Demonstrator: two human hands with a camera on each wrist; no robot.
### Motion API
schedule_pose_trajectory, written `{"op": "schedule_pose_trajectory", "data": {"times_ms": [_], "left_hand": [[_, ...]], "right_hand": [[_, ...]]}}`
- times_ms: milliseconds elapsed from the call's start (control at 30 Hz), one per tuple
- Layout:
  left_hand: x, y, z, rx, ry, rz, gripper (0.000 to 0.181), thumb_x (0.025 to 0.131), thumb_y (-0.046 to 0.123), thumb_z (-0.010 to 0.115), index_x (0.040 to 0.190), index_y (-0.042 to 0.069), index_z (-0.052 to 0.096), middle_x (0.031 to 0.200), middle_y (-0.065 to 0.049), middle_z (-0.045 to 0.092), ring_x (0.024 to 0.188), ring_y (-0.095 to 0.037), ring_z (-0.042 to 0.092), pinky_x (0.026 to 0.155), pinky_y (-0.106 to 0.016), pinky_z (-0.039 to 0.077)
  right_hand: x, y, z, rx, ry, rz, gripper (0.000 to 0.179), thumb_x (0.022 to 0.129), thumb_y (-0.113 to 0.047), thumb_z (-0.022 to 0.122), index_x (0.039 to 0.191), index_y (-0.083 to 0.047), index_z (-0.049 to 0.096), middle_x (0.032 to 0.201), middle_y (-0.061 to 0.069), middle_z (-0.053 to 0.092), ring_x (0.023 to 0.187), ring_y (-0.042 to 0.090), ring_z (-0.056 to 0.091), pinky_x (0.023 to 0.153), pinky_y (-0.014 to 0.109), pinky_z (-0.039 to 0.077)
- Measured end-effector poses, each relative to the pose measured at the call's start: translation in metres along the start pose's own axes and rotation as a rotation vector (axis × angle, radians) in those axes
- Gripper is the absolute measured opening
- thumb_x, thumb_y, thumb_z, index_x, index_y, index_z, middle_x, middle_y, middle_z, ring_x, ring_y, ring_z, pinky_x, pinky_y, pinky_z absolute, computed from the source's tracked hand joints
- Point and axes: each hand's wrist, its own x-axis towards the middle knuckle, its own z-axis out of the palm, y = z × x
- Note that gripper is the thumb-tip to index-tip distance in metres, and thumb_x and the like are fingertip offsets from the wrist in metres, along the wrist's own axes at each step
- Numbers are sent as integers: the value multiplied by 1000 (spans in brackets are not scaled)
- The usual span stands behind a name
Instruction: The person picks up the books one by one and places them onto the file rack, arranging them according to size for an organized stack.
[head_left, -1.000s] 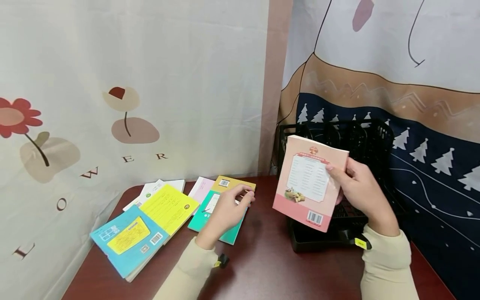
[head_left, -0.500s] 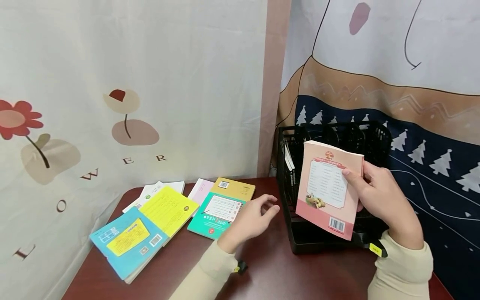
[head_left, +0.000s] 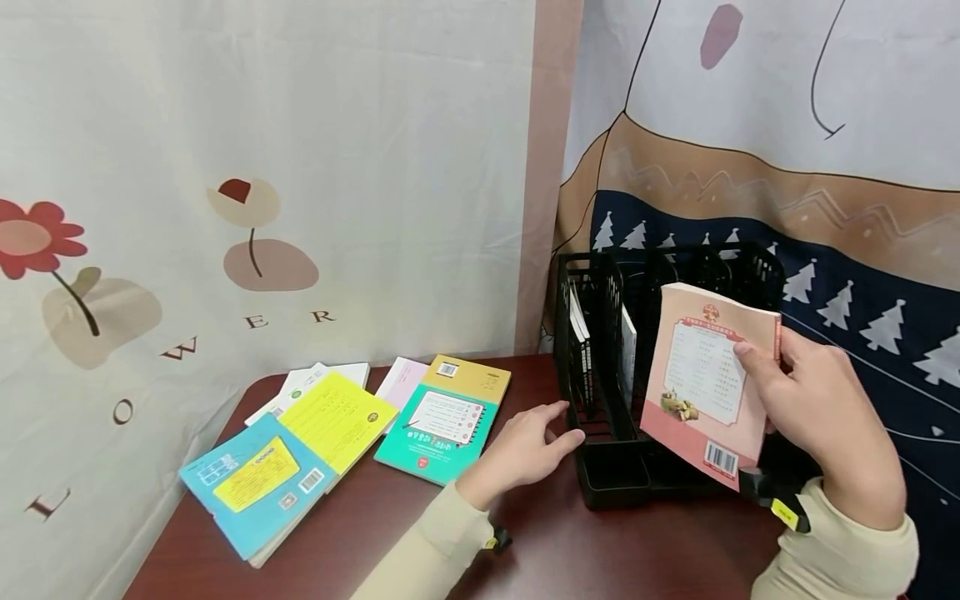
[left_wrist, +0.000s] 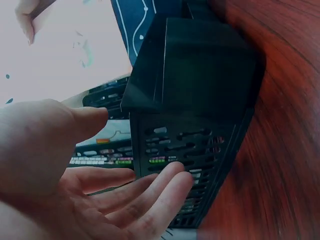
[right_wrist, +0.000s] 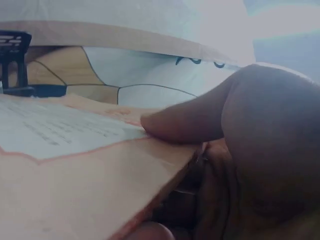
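Note:
My right hand [head_left: 828,408] grips a pink book [head_left: 705,375] by its right edge, thumb on the printed cover and fingers behind it. The book is upright and tilted in front of the black file rack [head_left: 611,467], hiding part of its slots. In the right wrist view the thumb presses on the pink book [right_wrist: 90,175]. My left hand [head_left: 521,450] is at the rack's left front corner, fingers extended and holding nothing. In the left wrist view those fingers lie along the slotted side of the rack [left_wrist: 200,75]; I cannot tell whether they touch it.
Thin books [head_left: 580,333] stand in the rack's left slot, and another book [head_left: 628,354] stands in the slot beside it. On the table's left lie a blue and yellow book [head_left: 330,425], white books [head_left: 348,372], a pale purple book [head_left: 401,379] and a green and tan book [head_left: 442,429].
My right hand has carried the pink book rightwards, uncovering the rack's left slots and the books in them. My left hand has moved right, from above the green book to the rack's corner.

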Motion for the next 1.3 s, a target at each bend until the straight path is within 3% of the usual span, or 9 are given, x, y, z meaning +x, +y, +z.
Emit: {"op": "schedule_pose_trajectory", "data": {"times_ms": [133,200,300,400,533,700,800,1033,1300], "left_hand": [[1,1,4,6,-26,-2,73,109,59,61,167,16,50,159,-7,64,99,-5,69,115,-48,55],[1,2,6,8,-37,-2,74,109,59,62,168,16,48,166,-7,59,102,-6,70,117,-49,54],[2,2,8,12,-47,-5,76,109,59,62,169,15,47,170,-7,55,120,-13,71,121,-49,52],[4,2,9,7,-51,-8,77,109,58,63,169,14,46,172,-7,52,144,-21,63,125,-50,49],[5,2,11,2,-56,-10,79,108,58,64,169,11,46,172,-8,51,159,-26,51,128,-50,45],[6,3,11,9,-67,-7,80,109,58,64,169,10,45,173,-8,51,159,-26,50,128,-50,46],[6,2,11,14,-68,0,80,109,58,63,170,10,44,173,-8,51,160,-26,50,128,-49,46],[9,2,10,17,-77,3,80,109,59,63,170,10,43,173,-8,51,156,-24,54,126,-47,48],[9,1,10,22,-77,-4,81,108,60,63,170,11,44,172,-8,51,156,-24,54,126,-47,48]], "right_hand": [[4,1,1,-20,41,25,49,116,-37,52,139,6,62,100,28,77,64,1,60,50,27,51],[8,2,4,-37,77,17,48,116,-37,53,137,5,64,102,29,78,70,8,64,52,26,48],[15,4,11,-59,134,-9,46,115,-36,55,130,5,67,101,30,78,79,27,69,56,28,43],[23,6,21,-74,172,-35,44,115,-35,55,126,6,68,99,32,78,86,42,71,60,32,41],[35,8,40,-57,205,-62,43,114,-33,57,125,6,69,97,32,78,85,48,73,61,42,45],[47,6,64,-37,256,-69,44,115,-33,57,127,7,69,101,35,78,93,57,73,73,65,51],[54,5,77,-46,253,-60,45,116,-34,55,130,7,67,104,36,77,97,59,73,79,70,51],[63,3,102,-53,206,-61,43,116,-31,54,134,6,66,107,40,76,95,61,74,80,73,54],[69,11,118,-77,116,-99,43,115,-26,54,144,4,60,96,37,73,81,58,71,71,70,52]]}}
